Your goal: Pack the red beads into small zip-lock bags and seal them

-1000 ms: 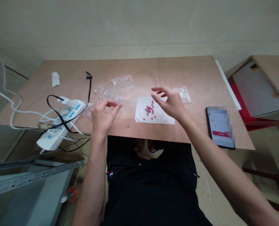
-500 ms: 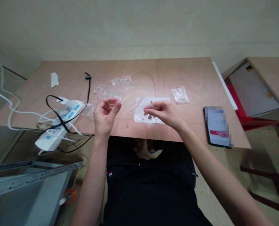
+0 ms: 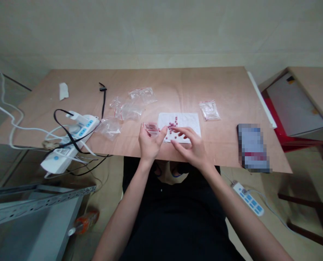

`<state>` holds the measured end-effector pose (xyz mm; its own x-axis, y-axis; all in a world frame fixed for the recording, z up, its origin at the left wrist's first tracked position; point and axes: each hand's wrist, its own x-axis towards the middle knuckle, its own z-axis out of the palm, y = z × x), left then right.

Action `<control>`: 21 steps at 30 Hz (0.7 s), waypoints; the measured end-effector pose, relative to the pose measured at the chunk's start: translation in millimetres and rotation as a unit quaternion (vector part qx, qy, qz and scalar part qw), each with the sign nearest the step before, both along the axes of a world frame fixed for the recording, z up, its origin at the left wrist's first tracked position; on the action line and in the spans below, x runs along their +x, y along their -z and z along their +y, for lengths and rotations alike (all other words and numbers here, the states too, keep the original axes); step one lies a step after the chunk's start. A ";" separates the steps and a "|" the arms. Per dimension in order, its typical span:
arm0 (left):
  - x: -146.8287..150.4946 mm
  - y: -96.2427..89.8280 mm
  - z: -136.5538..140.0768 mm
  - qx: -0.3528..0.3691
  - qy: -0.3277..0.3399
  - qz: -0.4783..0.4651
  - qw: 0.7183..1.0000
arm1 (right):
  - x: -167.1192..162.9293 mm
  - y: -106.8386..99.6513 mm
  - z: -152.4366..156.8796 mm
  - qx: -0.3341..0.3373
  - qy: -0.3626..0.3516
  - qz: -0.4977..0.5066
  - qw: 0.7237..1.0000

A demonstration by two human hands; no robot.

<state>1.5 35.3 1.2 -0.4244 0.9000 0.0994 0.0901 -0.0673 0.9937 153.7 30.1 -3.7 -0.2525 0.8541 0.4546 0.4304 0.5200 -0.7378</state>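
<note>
My left hand (image 3: 150, 143) is closed around a small clear zip bag (image 3: 151, 127) with a red stripe along its mouth, at the left edge of a white sheet of paper (image 3: 192, 121). Small dark pink beads (image 3: 173, 125), several of them, lie scattered on the paper. Over the sheet's lower right part hovers my right hand (image 3: 190, 145), fingers apart and nothing visible between them. Its fingertips are close to the beads; I cannot tell whether they touch.
Empty clear bags (image 3: 133, 108) lie left of the paper, and another clear bag (image 3: 209, 110) to its right. A phone (image 3: 253, 148) rests near the right edge. A power strip (image 3: 70, 145) with tangled cables occupies the table's left front.
My left hand has moved right to the paper with the clear bag, which earlier hung over the sheet by my right hand. My right hand has opened and shifted slightly nearer me, uncovering the beads.
</note>
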 end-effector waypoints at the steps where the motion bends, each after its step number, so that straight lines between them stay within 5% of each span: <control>1: -6.2 1.3 2.7 0.009 -0.007 0.055 0.998 | 7.1 2.9 5.3 -0.001 0.032 -0.019 0.999; 7: -28.2 4.6 10.0 0.051 -0.007 0.303 0.952 | 21.7 22.5 29.5 -0.035 0.067 -0.209 0.975; 21: -41.9 3.9 9.5 0.061 0.003 0.331 0.942 | 17.5 25.5 33.9 -0.004 -0.046 -0.329 0.943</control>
